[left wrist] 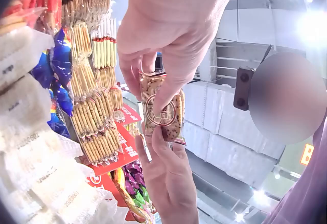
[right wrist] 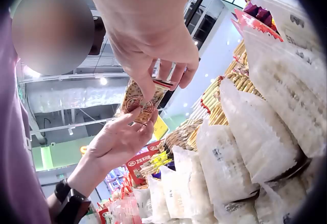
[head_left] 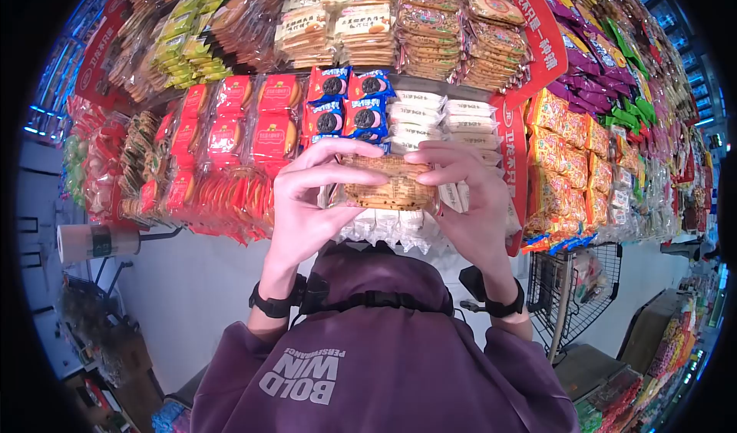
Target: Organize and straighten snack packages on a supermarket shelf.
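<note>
A small clear-wrapped pack of seeded biscuits (head_left: pixel 388 183) is held up between both hands in the head view. My left hand (head_left: pixel 311 195) pinches one end, thumb below and fingers above. At the other end my right hand (head_left: pixel 472 195) grips it the same way. In the left wrist view the pack (left wrist: pixel 164 109) shows a round printed emblem, with the left hand (left wrist: pixel 171 35) above and the right hand (left wrist: pixel 171 183) below. The right wrist view shows the pack (right wrist: pixel 140 100) tilted, between the right hand (right wrist: pixel 148 40) and the left hand (right wrist: pixel 115 142).
Behind the hands stands a display shelf with red packs (head_left: pixel 274 135), blue biscuit packs (head_left: pixel 325 120), white packs (head_left: pixel 416 114) and orange packs (head_left: pixel 546 164). A red shelf strip (head_left: pixel 513 164) runs along it. A wire cart (head_left: pixel 595 279) stands at the right, a roll (head_left: pixel 100 242) at the left.
</note>
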`<act>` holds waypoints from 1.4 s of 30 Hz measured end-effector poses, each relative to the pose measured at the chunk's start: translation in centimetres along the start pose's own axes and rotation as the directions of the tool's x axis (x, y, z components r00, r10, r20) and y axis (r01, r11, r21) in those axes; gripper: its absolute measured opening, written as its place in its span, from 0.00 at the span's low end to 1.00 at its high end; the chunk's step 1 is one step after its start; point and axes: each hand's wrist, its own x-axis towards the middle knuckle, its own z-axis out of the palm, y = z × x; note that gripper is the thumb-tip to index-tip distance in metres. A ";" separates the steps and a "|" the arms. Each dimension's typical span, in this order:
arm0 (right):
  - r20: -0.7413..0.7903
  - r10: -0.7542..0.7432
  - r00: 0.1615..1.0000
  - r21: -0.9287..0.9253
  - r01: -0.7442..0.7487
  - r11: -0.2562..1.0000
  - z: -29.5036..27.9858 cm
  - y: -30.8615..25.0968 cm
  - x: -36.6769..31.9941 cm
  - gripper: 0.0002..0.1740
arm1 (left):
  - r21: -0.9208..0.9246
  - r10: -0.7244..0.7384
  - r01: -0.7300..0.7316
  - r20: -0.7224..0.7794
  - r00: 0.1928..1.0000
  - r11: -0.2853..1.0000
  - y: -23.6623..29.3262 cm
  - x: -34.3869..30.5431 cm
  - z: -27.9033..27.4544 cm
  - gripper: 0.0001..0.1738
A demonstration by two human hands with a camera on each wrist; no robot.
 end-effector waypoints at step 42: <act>-0.094 0.035 0.995 0.203 -0.016 0.979 1.1 -1.2 -0.2 0.42 | -0.477 -0.190 0.127 -0.086 0.978 0.870 2.2 -0.2 1.8 0.43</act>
